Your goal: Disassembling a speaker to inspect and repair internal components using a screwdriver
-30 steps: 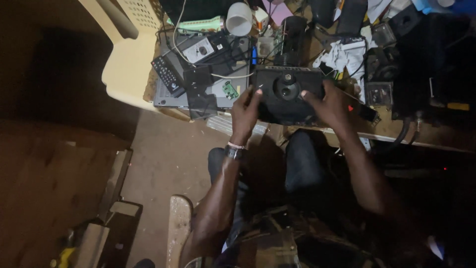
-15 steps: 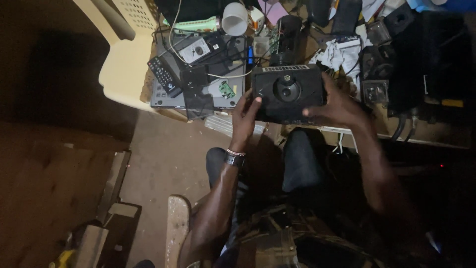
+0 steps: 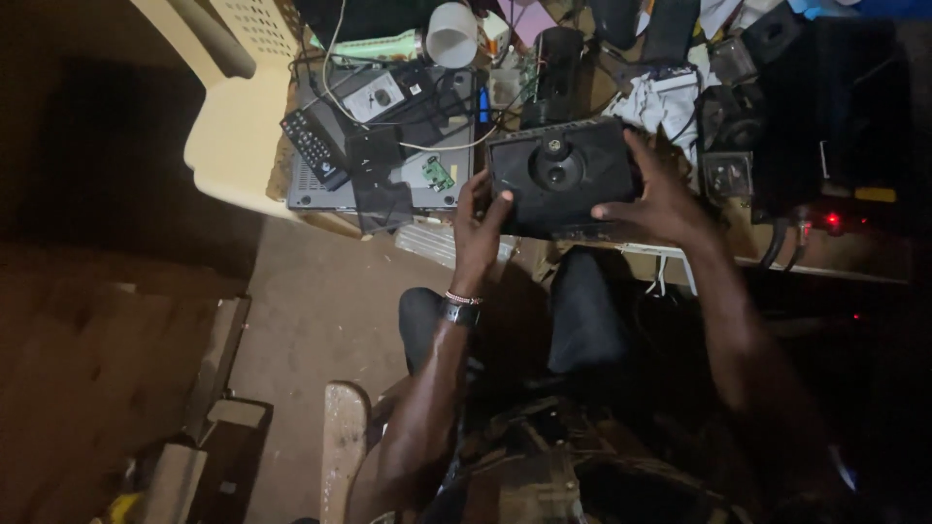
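Observation:
A black rectangular disc-drive tray unit with a round hub in its middle is held above my lap, its face turned up. My left hand grips its left edge, thumb on the front. My right hand holds the right side, fingers spread over the face and the far edge. A beaded bracelet and a watch sit on my left wrist.
A cluttered bench lies ahead: a grey player box with a black remote, a small green circuit board, cables, a white cup, a black speaker case. A cream plastic chair stands at left, wooden planks near my knees.
The black unit has been lifted slightly up and away from me. My right hand has shifted from its lower right corner onto its right face.

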